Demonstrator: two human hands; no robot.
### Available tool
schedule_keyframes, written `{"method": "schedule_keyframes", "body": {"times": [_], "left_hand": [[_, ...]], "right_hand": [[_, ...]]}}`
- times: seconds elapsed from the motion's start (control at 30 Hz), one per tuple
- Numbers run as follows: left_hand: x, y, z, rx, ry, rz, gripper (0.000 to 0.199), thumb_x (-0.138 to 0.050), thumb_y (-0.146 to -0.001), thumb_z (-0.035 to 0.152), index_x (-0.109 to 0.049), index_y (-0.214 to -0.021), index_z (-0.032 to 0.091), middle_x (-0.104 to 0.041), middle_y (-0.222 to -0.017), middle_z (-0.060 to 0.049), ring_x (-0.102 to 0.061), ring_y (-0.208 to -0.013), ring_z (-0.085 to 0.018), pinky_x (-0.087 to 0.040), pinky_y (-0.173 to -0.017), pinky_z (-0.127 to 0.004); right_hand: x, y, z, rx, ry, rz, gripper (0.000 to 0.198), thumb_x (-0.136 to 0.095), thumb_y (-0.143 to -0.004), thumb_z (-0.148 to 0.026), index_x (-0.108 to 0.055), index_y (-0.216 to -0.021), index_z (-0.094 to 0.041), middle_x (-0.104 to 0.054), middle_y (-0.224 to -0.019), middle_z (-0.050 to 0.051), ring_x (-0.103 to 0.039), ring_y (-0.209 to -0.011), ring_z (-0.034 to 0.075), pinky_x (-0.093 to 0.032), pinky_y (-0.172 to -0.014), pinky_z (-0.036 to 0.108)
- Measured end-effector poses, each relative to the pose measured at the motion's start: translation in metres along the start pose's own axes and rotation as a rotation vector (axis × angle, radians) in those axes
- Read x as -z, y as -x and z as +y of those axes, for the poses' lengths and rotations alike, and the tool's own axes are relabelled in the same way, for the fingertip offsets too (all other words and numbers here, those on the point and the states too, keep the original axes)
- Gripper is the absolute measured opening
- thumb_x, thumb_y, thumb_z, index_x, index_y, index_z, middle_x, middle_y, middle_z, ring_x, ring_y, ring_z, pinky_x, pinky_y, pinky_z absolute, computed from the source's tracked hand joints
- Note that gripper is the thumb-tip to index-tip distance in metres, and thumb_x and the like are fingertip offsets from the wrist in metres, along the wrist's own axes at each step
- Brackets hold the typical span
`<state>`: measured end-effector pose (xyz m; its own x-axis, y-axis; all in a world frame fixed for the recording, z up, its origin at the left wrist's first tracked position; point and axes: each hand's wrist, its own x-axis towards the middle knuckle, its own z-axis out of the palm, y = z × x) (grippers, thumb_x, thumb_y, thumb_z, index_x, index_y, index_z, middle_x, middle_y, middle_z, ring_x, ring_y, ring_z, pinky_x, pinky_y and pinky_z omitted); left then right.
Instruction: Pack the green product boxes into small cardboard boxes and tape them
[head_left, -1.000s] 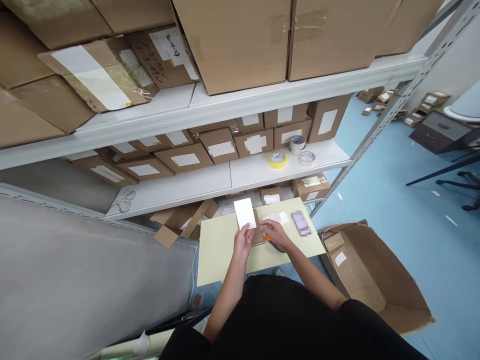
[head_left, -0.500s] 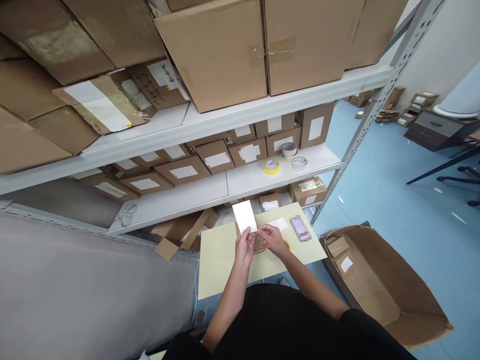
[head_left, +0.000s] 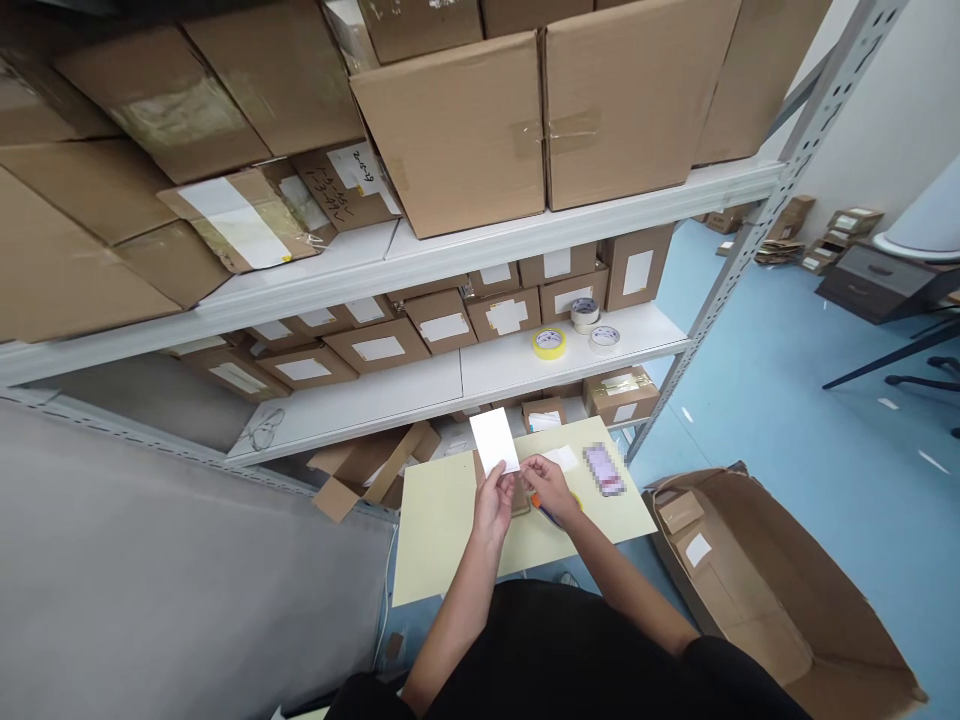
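Note:
My left hand [head_left: 493,503] grips a white paper card [head_left: 494,440] by its lower edge and holds it up over the small table. Fingers of my right hand [head_left: 547,484] are pinched together at the card's lower right corner; whether they hold that corner cannot be made out. Beneath both hands lies a brown cardboard piece [head_left: 520,500], mostly covered. An orange-tipped tool [head_left: 537,501] lies by my right hand, its kind unclear. Part of a yellow ring [head_left: 577,500] shows behind my right wrist. Another white paper [head_left: 562,457] rests on the table.
A blurred-out phone-like object [head_left: 604,469] lies on the pale yellow tabletop [head_left: 435,530]. Tape rolls, a yellow one [head_left: 549,344] among them, sit on the shelf [head_left: 495,370] with several labelled boxes. A large open carton [head_left: 772,560] stands on the floor at right; an open box [head_left: 367,465] is at left.
The view has shifted slightly, so everything sits a little lower and further right. Both hands keep nearly the same pose at the card.

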<state>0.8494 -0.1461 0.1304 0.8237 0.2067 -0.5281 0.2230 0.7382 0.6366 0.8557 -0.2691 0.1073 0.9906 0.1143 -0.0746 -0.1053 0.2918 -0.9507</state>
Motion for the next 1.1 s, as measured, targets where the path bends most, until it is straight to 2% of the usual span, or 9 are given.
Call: {"method": "schedule_keyframes", "body": {"times": [0.27, 0.5, 0.83, 0.9, 0.97, 1.0, 1.03, 1.1], "left_hand": [[0.001, 0.004, 0.001, -0.027, 0.012, 0.048, 0.013, -0.069, -0.088, 0.004, -0.069, -0.098, 0.012, -0.076, -0.091, -0.007, -0.071, -0.068, -0.009, -0.057, -0.061, -0.015], [0.002, 0.004, -0.001, -0.034, 0.022, 0.026, 0.013, -0.067, -0.090, 0.004, -0.069, -0.099, 0.012, -0.076, -0.090, -0.006, -0.072, -0.069, -0.009, -0.057, -0.061, -0.015], [0.001, 0.003, -0.009, -0.036, -0.061, 0.030, 0.022, -0.077, -0.084, 0.009, -0.065, -0.102, 0.015, -0.076, -0.092, -0.006, -0.072, -0.070, -0.010, -0.056, -0.064, -0.017], [0.002, 0.004, -0.009, -0.111, -0.135, 0.068, 0.039, -0.083, -0.077, 0.009, -0.064, -0.109, 0.018, -0.076, -0.103, -0.007, -0.074, -0.077, -0.012, -0.057, -0.069, -0.019], [0.002, 0.005, -0.005, -0.274, -0.231, 0.124, 0.057, -0.089, -0.068, 0.006, -0.063, -0.117, 0.022, -0.073, -0.116, -0.008, -0.074, -0.089, -0.014, -0.057, -0.077, -0.021], [0.002, 0.007, -0.003, -0.360, -0.291, 0.134, 0.060, -0.090, -0.065, 0.006, -0.065, -0.116, 0.023, -0.072, -0.118, -0.008, -0.073, -0.095, -0.015, -0.057, -0.080, -0.021], [0.002, 0.008, 0.000, -0.422, -0.362, 0.114, 0.055, -0.091, -0.065, 0.008, -0.068, -0.113, 0.023, -0.073, -0.117, -0.007, -0.072, -0.097, -0.016, -0.056, -0.083, -0.022], [0.000, 0.011, 0.006, -0.435, -0.527, -0.020, 0.035, -0.090, -0.068, 0.016, -0.075, -0.100, 0.020, -0.075, -0.106, -0.008, -0.072, -0.095, -0.018, -0.056, -0.084, -0.023]], "right_hand": [[0.000, 0.001, -0.001, -0.024, 0.027, -0.028, 0.018, -0.071, -0.077, -0.038, -0.069, -0.084, -0.021, -0.064, -0.070, -0.003, -0.056, -0.061, 0.013, -0.046, -0.063, 0.028], [-0.001, 0.003, -0.003, -0.023, 0.041, -0.033, 0.016, -0.070, -0.076, -0.036, -0.068, -0.082, -0.021, -0.063, -0.067, -0.003, -0.056, -0.061, 0.014, -0.047, -0.062, 0.028], [0.004, 0.006, -0.003, -0.019, 0.013, -0.065, 0.019, -0.070, -0.079, -0.041, -0.067, -0.080, -0.021, -0.065, -0.070, -0.002, -0.055, -0.061, 0.014, -0.047, -0.062, 0.028], [0.007, 0.006, -0.005, -0.009, 0.014, -0.071, 0.022, -0.069, -0.081, -0.043, -0.068, -0.081, -0.022, -0.066, -0.074, -0.001, -0.055, -0.062, 0.013, -0.047, -0.063, 0.027], [0.010, 0.007, -0.009, 0.002, 0.016, -0.080, 0.025, -0.069, -0.083, -0.046, -0.070, -0.082, -0.022, -0.068, -0.078, -0.001, -0.055, -0.064, 0.013, -0.047, -0.065, 0.027], [0.011, 0.007, -0.011, 0.008, 0.018, -0.084, 0.026, -0.069, -0.083, -0.047, -0.070, -0.083, -0.021, -0.068, -0.080, 0.000, -0.055, -0.064, 0.013, -0.047, -0.065, 0.027], [0.013, 0.007, -0.013, 0.014, 0.021, -0.087, 0.026, -0.069, -0.083, -0.047, -0.070, -0.083, -0.021, -0.068, -0.081, 0.000, -0.055, -0.065, 0.013, -0.047, -0.065, 0.027], [0.015, 0.006, -0.015, 0.025, 0.032, -0.088, 0.026, -0.070, -0.083, -0.048, -0.070, -0.083, -0.022, -0.066, -0.079, 0.000, -0.054, -0.065, 0.013, -0.046, -0.065, 0.027]]}}
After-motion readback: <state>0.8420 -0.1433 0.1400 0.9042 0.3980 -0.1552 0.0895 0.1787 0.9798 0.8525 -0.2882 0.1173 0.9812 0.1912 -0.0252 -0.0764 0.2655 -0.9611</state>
